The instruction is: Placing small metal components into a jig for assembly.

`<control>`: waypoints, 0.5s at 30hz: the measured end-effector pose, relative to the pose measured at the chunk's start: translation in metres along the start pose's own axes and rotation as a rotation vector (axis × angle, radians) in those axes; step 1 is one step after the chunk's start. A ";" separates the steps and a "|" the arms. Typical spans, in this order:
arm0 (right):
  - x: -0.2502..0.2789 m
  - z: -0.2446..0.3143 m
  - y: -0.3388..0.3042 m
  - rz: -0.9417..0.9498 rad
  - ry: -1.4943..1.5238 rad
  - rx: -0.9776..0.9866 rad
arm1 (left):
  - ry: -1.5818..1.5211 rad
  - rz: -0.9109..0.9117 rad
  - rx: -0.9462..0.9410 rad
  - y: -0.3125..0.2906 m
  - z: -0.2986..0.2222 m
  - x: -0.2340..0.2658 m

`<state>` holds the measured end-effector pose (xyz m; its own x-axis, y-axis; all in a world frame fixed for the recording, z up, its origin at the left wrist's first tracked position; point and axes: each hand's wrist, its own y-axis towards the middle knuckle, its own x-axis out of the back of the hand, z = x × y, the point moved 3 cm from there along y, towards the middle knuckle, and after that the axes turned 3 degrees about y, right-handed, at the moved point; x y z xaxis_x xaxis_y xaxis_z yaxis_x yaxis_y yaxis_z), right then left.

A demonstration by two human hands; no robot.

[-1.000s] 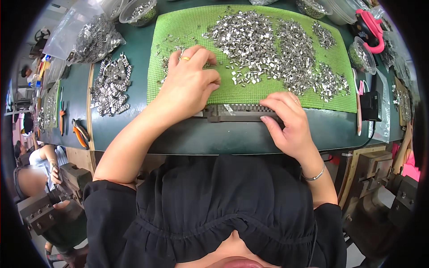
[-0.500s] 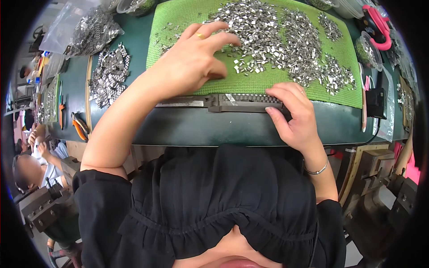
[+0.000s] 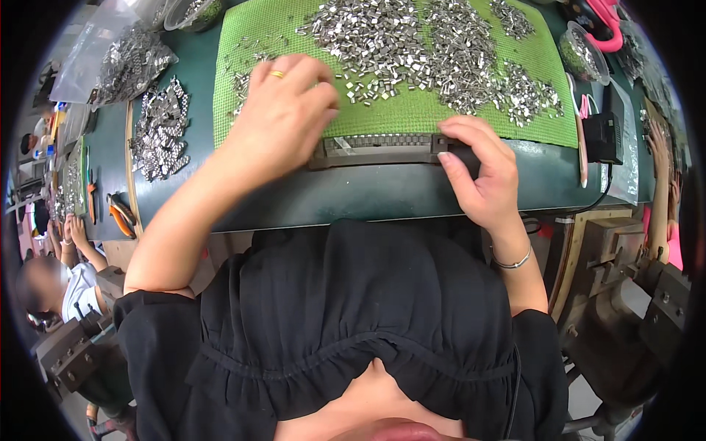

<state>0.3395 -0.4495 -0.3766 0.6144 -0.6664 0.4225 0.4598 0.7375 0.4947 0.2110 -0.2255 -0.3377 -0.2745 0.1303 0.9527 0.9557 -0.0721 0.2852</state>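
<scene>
A long dark metal bar-shaped holder point(image 3: 393, 156) lies along the front edge of a green textured mat point(image 3: 401, 117). A row of small metal pieces point(image 3: 390, 140) fills its top, with a clear strip across it near the left end. At the right end, my right hand point(image 3: 482, 173) pinches the holder between thumb and fingers. My left hand point(image 3: 290, 110) is over the mat beside the holder's left end, fingers curled together and slightly blurred. Whatever those fingers hold is hidden. Beyond both hands, a large pile of small silvery metal pieces point(image 3: 375, 40) spreads over the mat.
Linked metal strips point(image 3: 162, 128) lie left of the mat, near a bulging clear bag point(image 3: 132, 62) and orange-handled pliers point(image 3: 120, 215). To the right are a tub point(image 3: 585, 55), a pink-handled tool point(image 3: 607, 26) and a black box point(image 3: 603, 138) with a cable. Another person works at far left.
My left hand has drawn back from the pile toward the left, its spread fingers now curled. The holder has shifted a little left, showing its right end piece. The view has shifted too.
</scene>
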 end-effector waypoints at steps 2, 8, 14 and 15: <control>0.003 0.000 -0.002 -0.013 0.004 -0.004 | -0.173 -0.031 0.027 0.006 -0.022 -0.001; 0.003 0.001 -0.003 -0.014 0.025 0.046 | -0.242 0.012 0.090 0.014 -0.049 -0.027; 0.005 -0.001 -0.003 -0.011 0.052 0.038 | -0.252 0.042 0.037 0.015 -0.050 -0.020; 0.005 -0.002 -0.003 -0.013 0.054 0.036 | -0.272 0.059 0.031 0.014 -0.051 -0.018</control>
<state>0.3426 -0.4548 -0.3773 0.6428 -0.6682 0.3747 0.4449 0.7238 0.5274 0.2241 -0.2789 -0.3451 -0.1838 0.3882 0.9031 0.9731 -0.0582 0.2230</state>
